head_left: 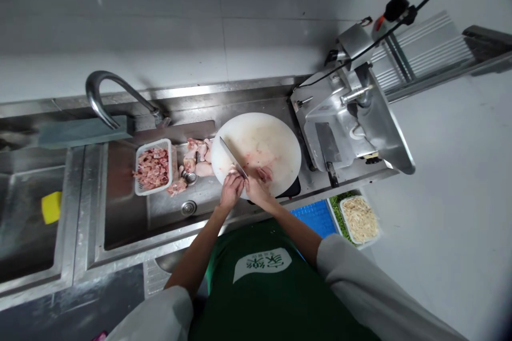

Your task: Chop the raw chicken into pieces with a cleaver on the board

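Observation:
My right hand is closed round the handle end of a knife, whose blade points up and to the left over a round white cutting board. Just left of the blade, my left hand has its fingers curled on a piece of raw meat, mostly hidden under them. Cut raw meat lies on the board to the right of my right hand. Left of the board, raw chicken pieces rest in the sink beside a white basket filled with chopped meat.
A curved faucet arches over the sink. At right stands a metal slicing machine, with a cleaver on a clear tray. A yellow sponge sits in the left basin. Below right is a container of pale shreds.

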`<state>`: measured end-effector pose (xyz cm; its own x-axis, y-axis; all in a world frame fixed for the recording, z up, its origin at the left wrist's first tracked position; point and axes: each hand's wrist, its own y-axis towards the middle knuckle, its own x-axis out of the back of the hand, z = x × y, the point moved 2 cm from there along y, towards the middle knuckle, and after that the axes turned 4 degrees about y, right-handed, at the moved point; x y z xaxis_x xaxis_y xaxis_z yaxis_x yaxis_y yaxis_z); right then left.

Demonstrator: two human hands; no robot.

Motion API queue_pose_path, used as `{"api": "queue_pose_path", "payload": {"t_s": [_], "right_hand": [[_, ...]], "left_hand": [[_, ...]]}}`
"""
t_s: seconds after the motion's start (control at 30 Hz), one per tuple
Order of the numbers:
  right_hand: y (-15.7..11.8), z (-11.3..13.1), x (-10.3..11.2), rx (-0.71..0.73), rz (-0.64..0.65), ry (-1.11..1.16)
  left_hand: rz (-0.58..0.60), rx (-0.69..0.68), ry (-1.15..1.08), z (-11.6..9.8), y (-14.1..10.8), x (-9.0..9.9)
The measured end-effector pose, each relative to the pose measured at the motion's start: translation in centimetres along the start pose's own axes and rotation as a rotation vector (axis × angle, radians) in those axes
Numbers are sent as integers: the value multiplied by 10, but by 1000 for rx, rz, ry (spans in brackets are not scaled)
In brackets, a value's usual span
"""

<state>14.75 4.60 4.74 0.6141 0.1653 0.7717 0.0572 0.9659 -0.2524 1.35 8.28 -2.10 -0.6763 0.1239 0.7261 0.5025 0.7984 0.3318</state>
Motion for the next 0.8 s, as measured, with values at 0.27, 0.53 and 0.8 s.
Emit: {"api": "queue_pose_path", "payload": {"t_s": [0.27,0.53,0.8], "right_hand": [[-4,-36,55,-57,-73,215],[-64,-129,90,-393,-159,261],[-83,-147,82,-464,-125,184]], "left_hand": [[217,-104,134,7,8,25],[675,-448,215,-8,64,17],[721,-536,59,-54,100,-7]]}}
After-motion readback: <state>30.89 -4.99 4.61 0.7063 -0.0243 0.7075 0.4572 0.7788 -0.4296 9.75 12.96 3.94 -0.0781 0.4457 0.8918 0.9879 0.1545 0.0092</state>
